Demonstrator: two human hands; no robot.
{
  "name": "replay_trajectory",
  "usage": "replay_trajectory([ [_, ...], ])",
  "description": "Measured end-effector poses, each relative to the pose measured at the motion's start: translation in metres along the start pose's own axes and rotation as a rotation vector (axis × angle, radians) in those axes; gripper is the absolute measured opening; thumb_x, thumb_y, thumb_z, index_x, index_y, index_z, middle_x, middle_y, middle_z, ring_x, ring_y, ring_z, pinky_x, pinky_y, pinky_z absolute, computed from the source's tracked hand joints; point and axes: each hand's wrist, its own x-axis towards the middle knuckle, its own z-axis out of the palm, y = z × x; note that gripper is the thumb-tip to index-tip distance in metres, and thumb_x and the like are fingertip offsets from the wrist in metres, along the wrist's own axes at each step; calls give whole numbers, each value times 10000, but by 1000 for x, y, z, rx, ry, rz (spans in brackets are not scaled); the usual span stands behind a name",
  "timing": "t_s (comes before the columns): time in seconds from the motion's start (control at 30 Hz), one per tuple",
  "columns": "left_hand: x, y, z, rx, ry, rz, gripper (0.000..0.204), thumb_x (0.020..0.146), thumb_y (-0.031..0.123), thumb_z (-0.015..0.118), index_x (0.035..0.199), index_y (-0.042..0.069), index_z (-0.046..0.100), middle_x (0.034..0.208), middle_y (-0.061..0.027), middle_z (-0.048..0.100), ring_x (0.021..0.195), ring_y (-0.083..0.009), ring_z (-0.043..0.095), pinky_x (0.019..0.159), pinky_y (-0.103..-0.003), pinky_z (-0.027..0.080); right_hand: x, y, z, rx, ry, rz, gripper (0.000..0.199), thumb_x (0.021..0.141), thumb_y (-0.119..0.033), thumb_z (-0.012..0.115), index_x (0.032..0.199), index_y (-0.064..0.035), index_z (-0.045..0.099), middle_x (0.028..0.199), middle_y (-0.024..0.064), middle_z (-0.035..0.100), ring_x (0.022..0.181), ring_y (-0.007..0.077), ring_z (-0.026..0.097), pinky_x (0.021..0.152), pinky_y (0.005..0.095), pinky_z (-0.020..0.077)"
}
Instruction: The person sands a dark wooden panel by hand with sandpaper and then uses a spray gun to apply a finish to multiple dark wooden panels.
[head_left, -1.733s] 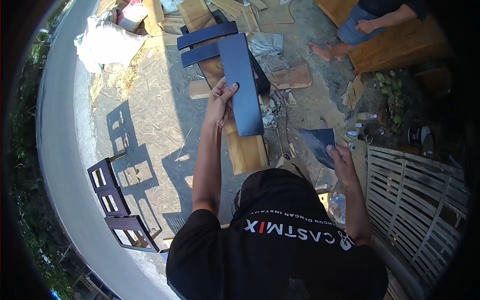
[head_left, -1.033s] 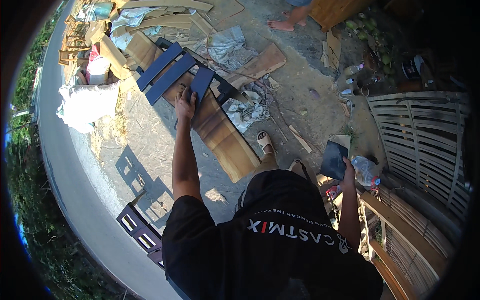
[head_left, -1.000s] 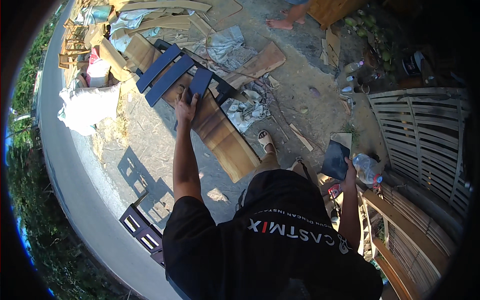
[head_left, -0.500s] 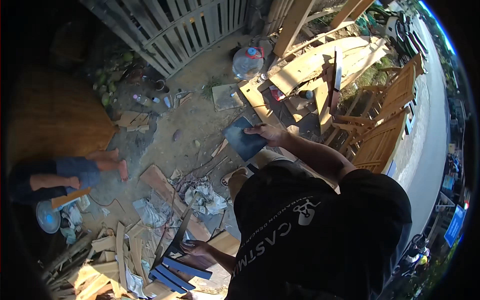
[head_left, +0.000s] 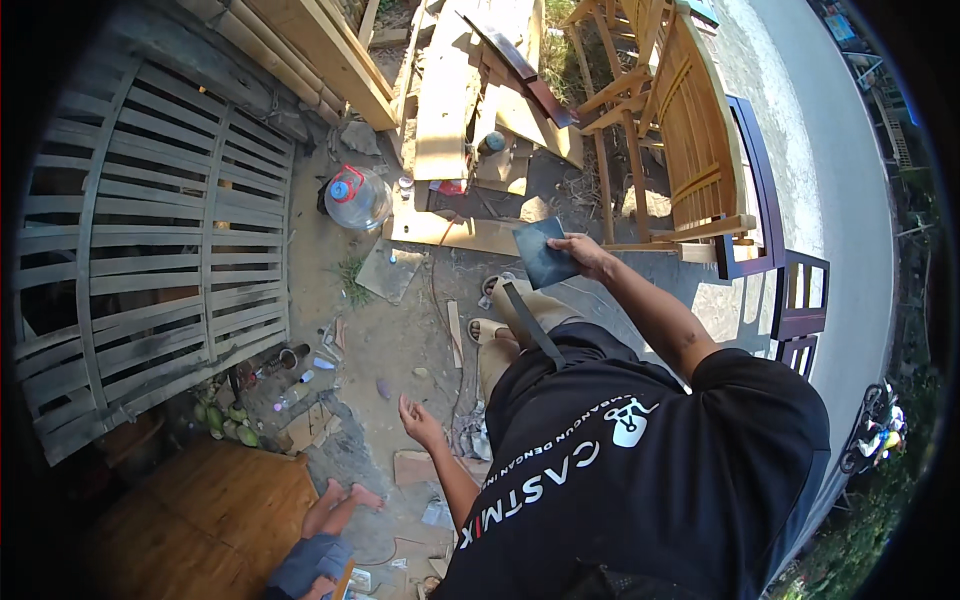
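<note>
My right hand (head_left: 580, 252) grips the edge of a dark, flat, roughly square sheet (head_left: 546, 254), thumb on top, held out beyond my knees. What the sheet is made of, I cannot make out. A narrow dark strip (head_left: 535, 325) lies over my thigh, close to my waist. My left hand (head_left: 422, 422) is raised over the ground with its fingers apart and nothing in it. Below that hand are a reddish board (head_left: 415, 467) and crumpled cloth (head_left: 470, 440).
Ahead lie pale planks (head_left: 445, 110) and a clear water jug (head_left: 358, 200). Wooden chairs (head_left: 690, 130) and dark frames (head_left: 755, 190) stand at the right by the road (head_left: 830, 150). A slatted panel (head_left: 160, 240) is at left; another person's bare feet (head_left: 355, 495) show below.
The view has swung, bringing the planks and chairs nearer the middle. My left hand has come away from the dark slats and moved forward, fingers apart. My right hand keeps the sheet.
</note>
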Motion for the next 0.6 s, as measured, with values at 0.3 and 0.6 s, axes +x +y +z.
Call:
replay_trajectory([
  [0.3, 84, 19, 54, 84, -431, -92, 425, 1027, 86, 601, 1441, 1, 562, 1215, -195, 712, 1006, -254, 741, 894, -371, 582, 26, -48, -125, -966, 942, -430, 459, 907, -94, 582, 1356, -137, 665, 1164, 263, 720, 1051, 431, 703, 882, 496, 561],
  [0.6, 83, 42, 171, 374, -651, -278, 407, 1033, 167, 613, 1390, -29, 601, 1198, -214, 729, 1023, -245, 739, 889, -360, 579, 305, -211, -186, -1302, 911, -425, 535, 978, -320, 582, 1416, -13, 569, 1376, 255, 600, 1252, 464, 586, 1023, 550, 496],
])
